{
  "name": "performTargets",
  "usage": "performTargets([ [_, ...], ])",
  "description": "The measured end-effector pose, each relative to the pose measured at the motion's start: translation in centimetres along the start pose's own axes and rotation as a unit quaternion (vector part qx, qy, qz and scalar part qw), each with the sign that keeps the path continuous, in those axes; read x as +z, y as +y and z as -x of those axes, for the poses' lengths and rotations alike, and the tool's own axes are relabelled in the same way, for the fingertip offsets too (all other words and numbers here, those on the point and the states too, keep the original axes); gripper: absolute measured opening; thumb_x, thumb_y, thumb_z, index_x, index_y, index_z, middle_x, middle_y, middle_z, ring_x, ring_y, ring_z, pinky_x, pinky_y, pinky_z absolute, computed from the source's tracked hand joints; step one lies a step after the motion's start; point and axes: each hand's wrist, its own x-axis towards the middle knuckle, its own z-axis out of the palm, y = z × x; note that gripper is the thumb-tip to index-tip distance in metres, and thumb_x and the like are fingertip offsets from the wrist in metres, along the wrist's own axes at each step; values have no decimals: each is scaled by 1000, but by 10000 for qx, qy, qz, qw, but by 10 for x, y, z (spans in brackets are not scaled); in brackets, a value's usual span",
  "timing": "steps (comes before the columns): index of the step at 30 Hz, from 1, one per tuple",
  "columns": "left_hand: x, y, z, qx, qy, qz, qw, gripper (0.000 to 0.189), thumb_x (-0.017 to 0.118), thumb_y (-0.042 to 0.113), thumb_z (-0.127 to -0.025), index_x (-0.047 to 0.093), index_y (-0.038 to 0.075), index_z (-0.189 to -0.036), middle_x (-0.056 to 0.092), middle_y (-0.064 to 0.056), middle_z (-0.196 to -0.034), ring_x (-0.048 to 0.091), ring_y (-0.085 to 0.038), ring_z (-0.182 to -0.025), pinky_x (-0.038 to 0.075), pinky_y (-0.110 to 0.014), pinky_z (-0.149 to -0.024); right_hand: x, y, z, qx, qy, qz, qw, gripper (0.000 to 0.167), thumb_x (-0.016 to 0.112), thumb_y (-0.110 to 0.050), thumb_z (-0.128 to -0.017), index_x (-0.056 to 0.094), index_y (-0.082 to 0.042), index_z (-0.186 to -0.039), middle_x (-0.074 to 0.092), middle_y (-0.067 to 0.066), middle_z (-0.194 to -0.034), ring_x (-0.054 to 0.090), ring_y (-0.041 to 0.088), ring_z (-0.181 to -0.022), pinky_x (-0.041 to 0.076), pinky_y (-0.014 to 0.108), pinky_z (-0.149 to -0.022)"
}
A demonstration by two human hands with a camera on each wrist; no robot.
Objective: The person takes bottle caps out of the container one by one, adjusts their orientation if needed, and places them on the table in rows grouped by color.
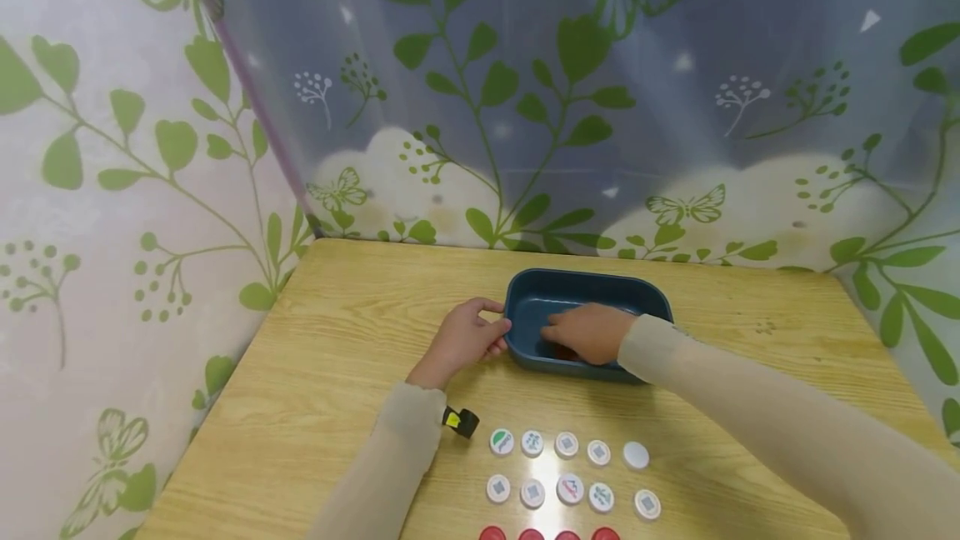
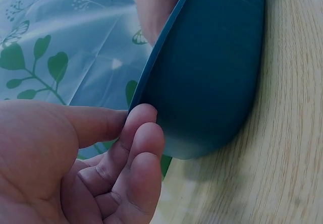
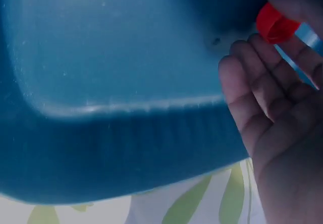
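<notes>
A dark blue plastic bin [image 1: 555,367] stands on the wooden table. At its left end my left hand [image 1: 461,340] pinches the rim between thumb and fingers, as the left wrist view also shows on the bin's wall [image 2: 207,72]. My right hand [image 1: 596,332] reaches down inside the bin. Between its thumb and index finger it holds a red bottle cap [image 3: 276,24], just above the bin's floor [image 3: 116,57]; the other fingers extend below the cap. From the head view the cap is mostly hidden by the hand.
Two rows of white bottle caps [image 1: 532,442] lie in front of the bin, some with printed tops. Several red caps [image 1: 531,534] form another row at the bottom edge of view. A patterned curtain [image 1: 480,107] hangs behind the table [image 1: 337,332].
</notes>
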Motion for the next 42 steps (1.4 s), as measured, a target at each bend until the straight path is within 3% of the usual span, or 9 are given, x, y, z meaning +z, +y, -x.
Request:
performTargets([
  [6,2,-2,-4,102,-37,0,9999,36,67,23,-103,61,8,-135,73,-6,-75,70,-25,-68,54,-28,-59,-15,11,20,273,630,-495,9964,35,74,-17,-91,63,-13,-123,65,-5,-91,54,12,-72,49,34,-69],
  [11,2,-3,-4,95,8,-46,9999,37,67,20,-102,60,7,-136,72,-7,-76,66,-17,-64,52,-24,-57,-25,9,54,859,1026,-707,9885,24,70,-33,-92,62,-15,-107,60,-10,-80,47,6,-63,42,30,-58],
  [15,4,-2,-2,101,24,-133,9999,37,66,20,-103,59,7,-137,73,-9,-78,68,-23,-69,51,-25,-58,-16,-3,91,1123,1587,-1044,9754,16,66,-35,-96,57,-25,-87,53,-18,-71,44,1,-57,39,26,-54],
  [19,5,0,-1,171,66,-529,9984,37,65,23,-104,59,9,-138,73,-8,-81,70,-28,-75,51,-27,-61,1,-34,136,1228,1881,-1757,9585,12,74,-25,-94,63,-27,-95,58,-20,-84,54,-1,-70,51,27,-64],
  [24,4,3,2,221,132,-1318,9909,39,65,29,-104,60,12,-138,73,-6,-85,68,-19,-73,50,-30,-65,31,-81,182,1396,1512,-2815,9372,31,80,-16,-89,64,-23,-115,63,-20,-102,62,2,-91,58,33,-79],
  [31,2,6,2,252,211,-1434,9891,38,65,30,-104,60,13,-137,72,-8,-85,64,-17,-70,47,-30,-64,73,-127,204,1669,440,-4548,8737,34,76,-35,-95,56,-31,-122,64,-18,-107,57,1,-86,53,23,-77],
  [38,4,5,2,249,117,-1390,9899,38,64,30,-104,60,12,-138,73,-10,-86,62,-18,-68,44,-29,-61,99,-143,206,1104,1400,-3470,9208,25,74,-36,-96,64,-28,-118,52,-22,-106,46,-1,-93,49,23,-78],
  [39,4,5,2,256,112,-1385,9900,38,64,30,-104,60,12,-138,73,-10,-86,62,-18,-69,44,-29,-61,101,-144,207,1194,1329,-3549,9177,25,74,-36,-96,65,-28,-117,53,-23,-106,47,-2,-92,49,23,-78],
  [42,7,3,3,294,134,-1366,9901,38,64,30,-104,60,12,-137,73,-11,-86,63,-18,-70,44,-30,-61,104,-151,209,1740,718,-4273,8843,34,78,-43,-91,66,-28,-120,59,-24,-104,52,-2,-91,52,25,-82],
])
